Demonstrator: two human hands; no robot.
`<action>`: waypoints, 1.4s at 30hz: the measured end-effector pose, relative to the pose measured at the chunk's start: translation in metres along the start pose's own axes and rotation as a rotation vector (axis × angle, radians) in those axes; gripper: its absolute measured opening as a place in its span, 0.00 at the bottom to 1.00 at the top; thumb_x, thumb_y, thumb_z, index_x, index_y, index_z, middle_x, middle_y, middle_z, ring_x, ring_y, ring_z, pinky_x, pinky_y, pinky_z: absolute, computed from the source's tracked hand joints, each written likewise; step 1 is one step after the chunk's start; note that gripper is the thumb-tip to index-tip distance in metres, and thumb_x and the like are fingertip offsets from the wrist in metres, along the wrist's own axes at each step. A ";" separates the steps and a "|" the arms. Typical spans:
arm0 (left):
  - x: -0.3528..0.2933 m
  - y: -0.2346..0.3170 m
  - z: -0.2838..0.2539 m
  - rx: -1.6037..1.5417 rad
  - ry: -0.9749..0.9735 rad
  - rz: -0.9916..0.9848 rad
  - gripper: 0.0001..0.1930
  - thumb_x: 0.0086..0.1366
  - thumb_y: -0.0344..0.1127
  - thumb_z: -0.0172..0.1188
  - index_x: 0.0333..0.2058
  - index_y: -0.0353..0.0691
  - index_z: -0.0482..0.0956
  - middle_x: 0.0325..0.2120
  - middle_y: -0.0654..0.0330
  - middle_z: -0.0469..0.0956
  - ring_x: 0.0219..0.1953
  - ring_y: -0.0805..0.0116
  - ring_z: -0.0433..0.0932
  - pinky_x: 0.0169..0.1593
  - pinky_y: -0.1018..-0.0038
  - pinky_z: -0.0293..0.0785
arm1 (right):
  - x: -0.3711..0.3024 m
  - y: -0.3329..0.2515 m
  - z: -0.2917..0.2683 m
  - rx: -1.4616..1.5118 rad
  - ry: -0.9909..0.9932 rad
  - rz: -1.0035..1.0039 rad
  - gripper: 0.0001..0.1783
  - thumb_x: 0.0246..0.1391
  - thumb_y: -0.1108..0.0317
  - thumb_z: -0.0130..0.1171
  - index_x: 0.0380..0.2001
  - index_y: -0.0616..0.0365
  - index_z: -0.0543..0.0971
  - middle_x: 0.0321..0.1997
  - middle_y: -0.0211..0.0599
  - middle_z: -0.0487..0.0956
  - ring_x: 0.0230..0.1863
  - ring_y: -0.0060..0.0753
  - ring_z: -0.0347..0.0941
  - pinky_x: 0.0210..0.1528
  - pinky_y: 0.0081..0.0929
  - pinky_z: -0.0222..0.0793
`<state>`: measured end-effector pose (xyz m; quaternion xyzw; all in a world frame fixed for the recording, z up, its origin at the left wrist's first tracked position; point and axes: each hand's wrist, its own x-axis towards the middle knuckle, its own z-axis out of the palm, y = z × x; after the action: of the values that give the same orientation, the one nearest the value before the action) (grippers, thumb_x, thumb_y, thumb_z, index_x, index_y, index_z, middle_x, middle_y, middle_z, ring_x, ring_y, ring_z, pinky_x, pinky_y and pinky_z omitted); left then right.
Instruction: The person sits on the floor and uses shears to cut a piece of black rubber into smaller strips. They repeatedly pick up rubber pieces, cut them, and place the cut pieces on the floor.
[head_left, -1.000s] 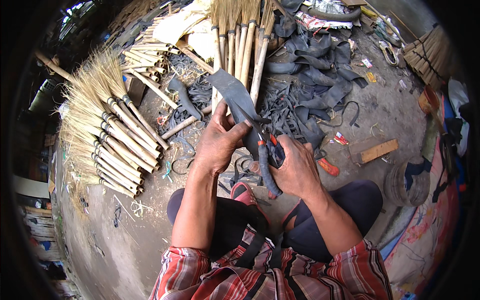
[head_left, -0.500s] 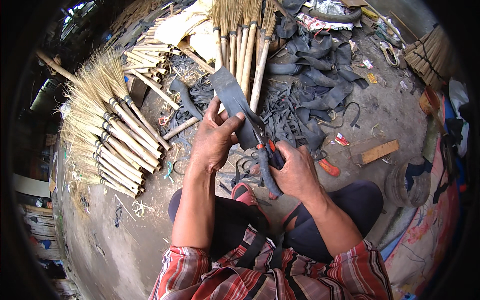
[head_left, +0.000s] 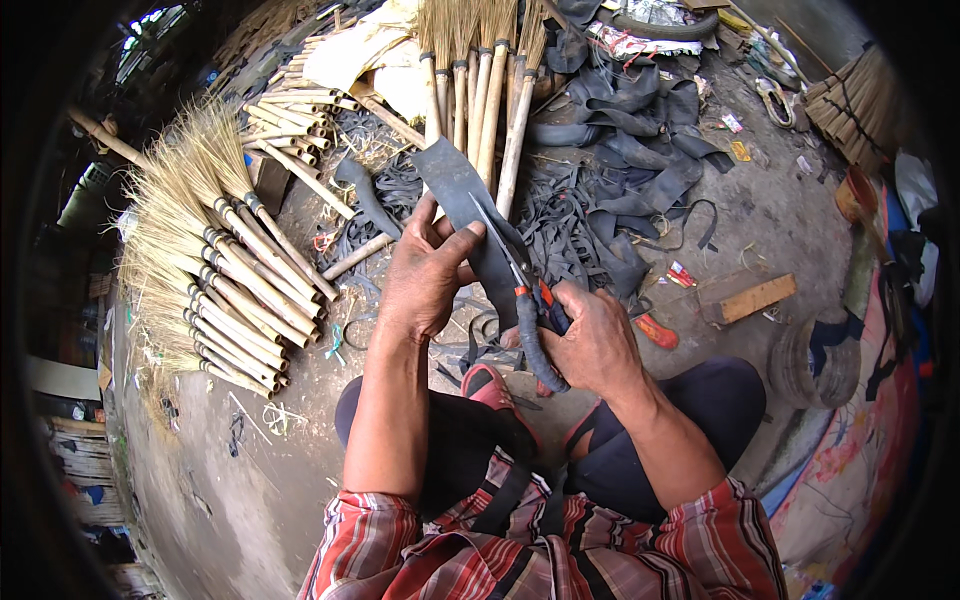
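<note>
My left hand (head_left: 425, 270) pinches a dark grey rubber strip (head_left: 450, 182) between thumb and fingers; the strip slants from upper left to lower right. In my right hand (head_left: 592, 345) is a pair of scissors (head_left: 528, 335) with red-and-dark wrapped handles. Its blades reach up along the rubber, and one blade lies over the strip's face near my left thumb. The fingers of my right hand are partly hidden behind the handles.
Bundled straw brooms (head_left: 235, 270) lie fanned out at the left; more brooms (head_left: 490, 90) lie ahead. Beyond the hands is a heap of rubber scraps (head_left: 640, 150). To the right sit a wooden block (head_left: 758, 299) and a coil of wire (head_left: 815, 365).
The scissor blades have opened wider and show more of their length along the strip. Both hands stay in nearly the same place.
</note>
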<state>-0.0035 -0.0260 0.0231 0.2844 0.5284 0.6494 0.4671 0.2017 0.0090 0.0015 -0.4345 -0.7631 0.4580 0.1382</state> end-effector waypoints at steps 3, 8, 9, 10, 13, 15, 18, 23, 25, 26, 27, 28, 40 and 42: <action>-0.002 0.001 -0.002 0.005 -0.054 0.010 0.37 0.69 0.24 0.60 0.73 0.38 0.54 0.46 0.60 0.84 0.42 0.71 0.84 0.39 0.71 0.86 | 0.004 0.004 0.010 -0.167 0.167 -0.218 0.37 0.40 0.38 0.80 0.30 0.62 0.78 0.25 0.47 0.80 0.31 0.51 0.78 0.39 0.44 0.68; -0.007 -0.008 0.001 0.051 -0.110 -0.042 0.42 0.69 0.24 0.61 0.76 0.39 0.48 0.46 0.60 0.84 0.42 0.71 0.84 0.42 0.70 0.85 | 0.008 0.011 0.012 -0.225 0.304 -0.327 0.41 0.40 0.32 0.78 0.33 0.63 0.77 0.29 0.49 0.81 0.34 0.53 0.78 0.42 0.45 0.66; -0.008 -0.010 0.001 0.039 -0.109 -0.043 0.42 0.69 0.24 0.61 0.76 0.39 0.48 0.46 0.60 0.84 0.42 0.72 0.84 0.42 0.70 0.84 | 0.008 0.011 0.010 -0.266 0.282 -0.286 0.41 0.40 0.31 0.77 0.34 0.63 0.77 0.29 0.49 0.81 0.34 0.53 0.78 0.42 0.45 0.66; -0.008 -0.010 0.001 0.028 -0.107 -0.043 0.41 0.69 0.25 0.61 0.76 0.39 0.49 0.46 0.61 0.84 0.42 0.72 0.84 0.42 0.70 0.84 | 0.006 0.010 0.008 -0.246 0.253 -0.256 0.41 0.39 0.32 0.78 0.33 0.62 0.77 0.29 0.49 0.80 0.34 0.53 0.78 0.42 0.45 0.66; -0.002 -0.009 -0.001 0.131 -0.117 -0.039 0.41 0.70 0.25 0.61 0.76 0.39 0.50 0.45 0.61 0.84 0.42 0.72 0.83 0.42 0.70 0.84 | 0.005 0.005 0.003 -0.198 0.164 -0.165 0.40 0.40 0.33 0.77 0.32 0.62 0.77 0.26 0.48 0.80 0.32 0.54 0.78 0.41 0.45 0.67; 0.000 -0.007 -0.001 0.057 -0.090 -0.007 0.38 0.70 0.25 0.61 0.74 0.39 0.53 0.44 0.61 0.84 0.41 0.73 0.84 0.42 0.71 0.84 | 0.003 0.002 0.000 -0.147 0.090 -0.135 0.40 0.45 0.31 0.74 0.31 0.63 0.77 0.23 0.49 0.80 0.28 0.58 0.78 0.40 0.48 0.68; 0.001 -0.001 -0.003 0.046 -0.046 0.024 0.33 0.71 0.25 0.61 0.71 0.39 0.59 0.43 0.61 0.84 0.41 0.73 0.84 0.41 0.71 0.84 | 0.001 0.002 0.000 -0.099 0.034 -0.050 0.37 0.38 0.37 0.81 0.28 0.62 0.78 0.24 0.46 0.79 0.32 0.51 0.77 0.41 0.42 0.65; -0.004 -0.006 0.000 0.087 -0.058 0.019 0.34 0.71 0.25 0.61 0.72 0.39 0.59 0.44 0.63 0.84 0.40 0.75 0.83 0.42 0.74 0.81 | 0.008 0.007 0.015 -0.153 0.315 -0.336 0.38 0.39 0.35 0.80 0.30 0.61 0.78 0.27 0.48 0.80 0.32 0.52 0.77 0.41 0.40 0.65; -0.005 -0.011 0.002 0.101 -0.078 0.011 0.36 0.71 0.26 0.61 0.74 0.38 0.56 0.45 0.64 0.84 0.39 0.76 0.81 0.43 0.75 0.79 | 0.008 0.009 0.015 -0.176 0.330 -0.344 0.38 0.40 0.35 0.79 0.30 0.61 0.78 0.28 0.49 0.80 0.32 0.52 0.77 0.41 0.41 0.65; -0.005 -0.012 0.002 0.115 -0.089 0.009 0.36 0.71 0.26 0.61 0.74 0.39 0.56 0.45 0.64 0.84 0.40 0.76 0.81 0.43 0.75 0.79 | 0.008 0.010 0.013 -0.184 0.301 -0.315 0.38 0.40 0.35 0.79 0.31 0.61 0.78 0.28 0.49 0.80 0.33 0.52 0.77 0.42 0.41 0.65; -0.004 -0.013 0.001 0.128 -0.099 0.008 0.36 0.71 0.26 0.62 0.73 0.39 0.57 0.44 0.64 0.84 0.40 0.76 0.81 0.42 0.75 0.79 | 0.007 0.011 0.012 -0.206 0.280 -0.280 0.38 0.41 0.34 0.79 0.31 0.61 0.77 0.29 0.50 0.80 0.34 0.53 0.77 0.42 0.42 0.65; -0.004 -0.014 0.001 0.137 -0.096 0.010 0.35 0.71 0.26 0.62 0.73 0.39 0.57 0.44 0.64 0.84 0.40 0.76 0.81 0.42 0.75 0.78 | 0.006 0.011 0.011 -0.195 0.268 -0.264 0.38 0.41 0.35 0.79 0.30 0.61 0.77 0.28 0.49 0.79 0.32 0.53 0.77 0.40 0.43 0.66; -0.003 -0.006 -0.003 0.070 -0.071 0.054 0.34 0.71 0.26 0.60 0.72 0.38 0.59 0.46 0.61 0.83 0.43 0.74 0.82 0.42 0.73 0.82 | 0.009 0.012 0.020 -0.118 0.305 -0.357 0.35 0.42 0.38 0.79 0.28 0.61 0.77 0.21 0.49 0.78 0.25 0.54 0.77 0.33 0.47 0.65; -0.003 -0.011 -0.001 0.110 -0.097 0.033 0.33 0.71 0.24 0.59 0.72 0.37 0.61 0.48 0.61 0.82 0.45 0.75 0.80 0.48 0.74 0.79 | 0.012 0.014 0.020 -0.202 0.380 -0.397 0.36 0.43 0.36 0.78 0.29 0.61 0.77 0.25 0.50 0.79 0.29 0.53 0.78 0.36 0.46 0.65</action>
<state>0.0006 -0.0294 0.0125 0.3496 0.5353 0.6124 0.4650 0.1896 0.0098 -0.0233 -0.3663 -0.8354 0.2538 0.3217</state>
